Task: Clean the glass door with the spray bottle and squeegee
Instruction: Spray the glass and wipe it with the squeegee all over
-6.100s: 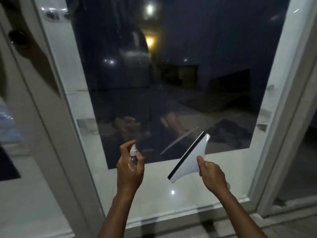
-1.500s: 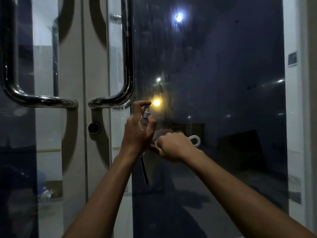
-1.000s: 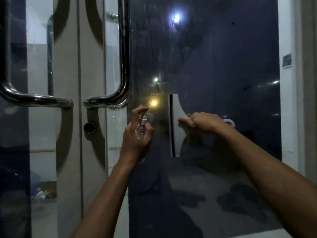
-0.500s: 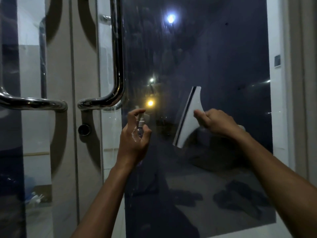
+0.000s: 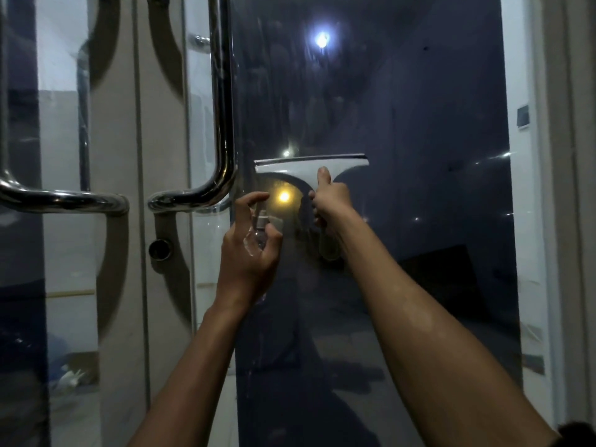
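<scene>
My right hand (image 5: 330, 201) grips the squeegee (image 5: 311, 167), blade level on the glass door (image 5: 403, 221); left hand (image 5: 250, 253) clutches the spray bottle (image 5: 258, 233) just below, right of the steel handle (image 5: 222, 124).

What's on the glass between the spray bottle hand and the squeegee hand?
Head view: between the left hand and right hand, only bare glass door with an orange light glow.
</scene>
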### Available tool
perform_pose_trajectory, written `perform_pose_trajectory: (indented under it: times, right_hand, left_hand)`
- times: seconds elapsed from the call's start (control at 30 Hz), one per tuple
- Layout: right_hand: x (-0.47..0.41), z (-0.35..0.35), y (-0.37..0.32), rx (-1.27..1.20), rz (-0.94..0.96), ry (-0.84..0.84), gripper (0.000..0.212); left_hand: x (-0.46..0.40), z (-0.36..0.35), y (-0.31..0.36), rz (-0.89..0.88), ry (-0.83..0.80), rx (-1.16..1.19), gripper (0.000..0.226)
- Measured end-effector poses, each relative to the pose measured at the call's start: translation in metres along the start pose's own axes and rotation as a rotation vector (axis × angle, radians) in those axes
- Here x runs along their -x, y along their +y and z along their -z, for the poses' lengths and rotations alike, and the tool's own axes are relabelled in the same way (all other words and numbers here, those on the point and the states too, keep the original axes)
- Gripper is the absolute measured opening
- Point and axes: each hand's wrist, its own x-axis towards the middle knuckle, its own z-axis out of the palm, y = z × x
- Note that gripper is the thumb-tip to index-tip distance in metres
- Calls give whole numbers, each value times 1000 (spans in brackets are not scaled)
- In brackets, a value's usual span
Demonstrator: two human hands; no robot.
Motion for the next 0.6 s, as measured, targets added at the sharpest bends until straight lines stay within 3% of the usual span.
perform_pose_trajectory:
  times: [0.23, 0.6]
  right_hand:
    - [53, 16, 114, -130, -111, 116, 61]
    - [156, 50, 258, -39, -384, 56, 63]
  left_hand:
    - [32, -9, -4, 72, -25, 29, 36]
    - [110, -23, -2, 241, -76, 78, 38]
